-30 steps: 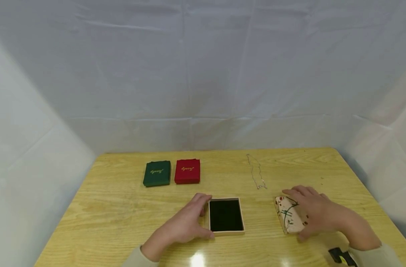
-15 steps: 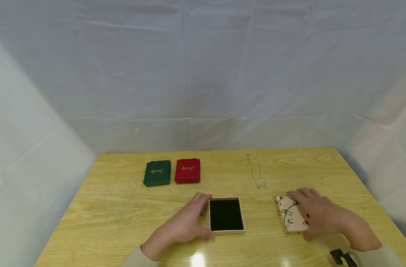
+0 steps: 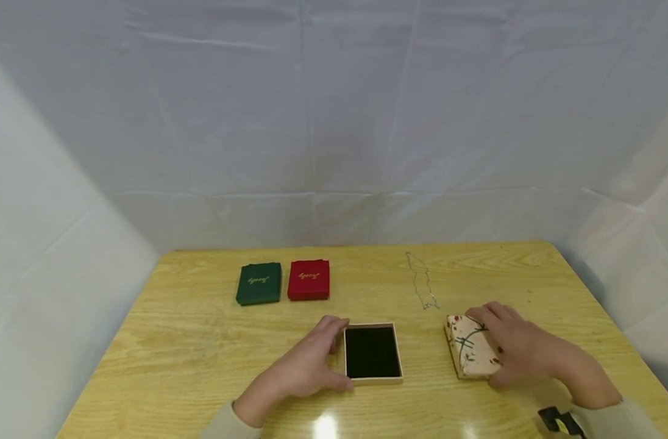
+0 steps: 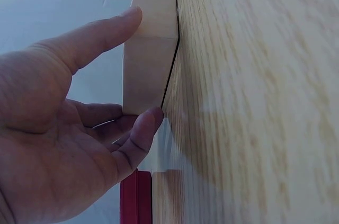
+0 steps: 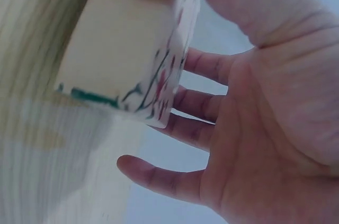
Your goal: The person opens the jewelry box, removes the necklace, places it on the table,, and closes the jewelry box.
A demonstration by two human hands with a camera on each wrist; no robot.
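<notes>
My left hand (image 3: 311, 361) grips an open, shallow box base (image 3: 401, 366) with a pale rim and a black lining, lying on the table. In the left wrist view, its thumb touches one corner of the box base (image 4: 148, 70) and its fingertips touch another. My right hand (image 3: 526, 350) holds a cream box lid (image 3: 471, 353) with a floral print, thumb on the near side and fingers on the far side. Seen from the right wrist, the lid (image 5: 116, 44) is tilted, with one edge off the wood. A thin silver necklace (image 3: 415, 285) lies beyond, between the hands.
A green jewelry box (image 3: 259, 284) and a red jewelry box (image 3: 309, 280) stand side by side at the back left of the wooden table (image 3: 202, 341). Near my right wrist is a small black and yellow object (image 3: 559, 422). White sheeting (image 3: 334, 122) surrounds the table.
My right hand has shifted the floral lid slightly left and away from me, raising it a little. The left hand and the box base have stayed in place.
</notes>
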